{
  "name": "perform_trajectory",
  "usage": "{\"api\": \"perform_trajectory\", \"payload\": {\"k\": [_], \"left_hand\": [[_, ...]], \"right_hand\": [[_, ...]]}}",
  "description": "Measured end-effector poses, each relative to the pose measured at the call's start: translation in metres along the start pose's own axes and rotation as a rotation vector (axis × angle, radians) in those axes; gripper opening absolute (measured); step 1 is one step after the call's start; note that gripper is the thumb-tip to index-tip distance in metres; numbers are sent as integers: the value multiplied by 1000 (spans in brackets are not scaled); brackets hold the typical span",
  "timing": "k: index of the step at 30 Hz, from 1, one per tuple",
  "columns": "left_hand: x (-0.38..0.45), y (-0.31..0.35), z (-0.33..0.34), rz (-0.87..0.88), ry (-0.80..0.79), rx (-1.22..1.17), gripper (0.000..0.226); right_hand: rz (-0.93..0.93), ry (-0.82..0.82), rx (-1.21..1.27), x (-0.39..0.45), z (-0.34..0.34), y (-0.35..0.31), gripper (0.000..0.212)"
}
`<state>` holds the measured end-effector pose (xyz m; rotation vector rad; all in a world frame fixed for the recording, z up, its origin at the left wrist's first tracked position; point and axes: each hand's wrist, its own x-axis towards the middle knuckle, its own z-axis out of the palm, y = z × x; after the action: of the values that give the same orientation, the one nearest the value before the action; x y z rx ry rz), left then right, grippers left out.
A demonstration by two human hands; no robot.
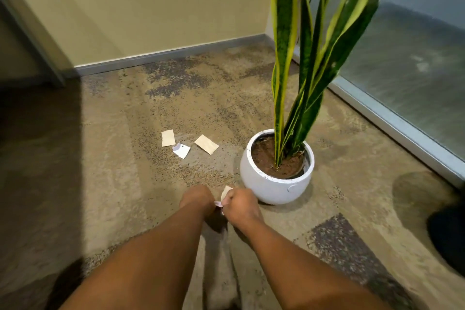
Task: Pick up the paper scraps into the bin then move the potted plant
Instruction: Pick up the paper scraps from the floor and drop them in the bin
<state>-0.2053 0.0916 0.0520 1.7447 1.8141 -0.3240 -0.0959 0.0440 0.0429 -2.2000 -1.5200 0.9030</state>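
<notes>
Three paper scraps lie on the carpet: a tan scrap [168,137], a white torn scrap [181,150] and another tan scrap [206,144]. To their right stands a potted plant in a round white pot [274,189], with tall striped green leaves [309,58]. Both my hands are low over the carpet just left of the pot. My right hand [239,206] grips a tan paper scrap [225,191]. My left hand [195,200] is curled close beside it, with a bit of white and pink paper [218,204] showing between the two hands. No bin is in view.
A beige wall with a grey baseboard [171,54] closes the back. A frosted glass panel [407,88] with a metal bottom rail runs along the right. A dark shape [448,234] sits at the right edge. A door frame [32,33] stands at the left.
</notes>
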Motion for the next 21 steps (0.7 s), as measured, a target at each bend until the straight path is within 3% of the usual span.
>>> {"api": "perform_trajectory", "payload": {"k": [3, 5, 8, 12, 17, 19, 21], "left_hand": [[-16, 18, -2, 7, -28, 40, 24], [-28, 34, -2, 21, -111, 35, 19], [-40, 54, 4, 23, -214, 45, 30], [-55, 73, 12, 52, -131, 168, 38], [-86, 127, 26, 190, -168, 196, 40], [-94, 155, 29, 201, -241, 65, 29], [-105, 185, 25, 246, -254, 24, 23]], "right_hand": [[59, -1, 84, -9, -26, 16, 21], [52, -58, 90, -15, -46, 30, 21], [31, -123, 37, -24, -82, 55, 24], [109, -177, 92, -41, -139, 91, 24], [152, -178, 87, -59, -205, 127, 31], [164, -157, 114, -68, -232, 136, 26], [177, -118, 170, -77, -261, 146, 9]]}}
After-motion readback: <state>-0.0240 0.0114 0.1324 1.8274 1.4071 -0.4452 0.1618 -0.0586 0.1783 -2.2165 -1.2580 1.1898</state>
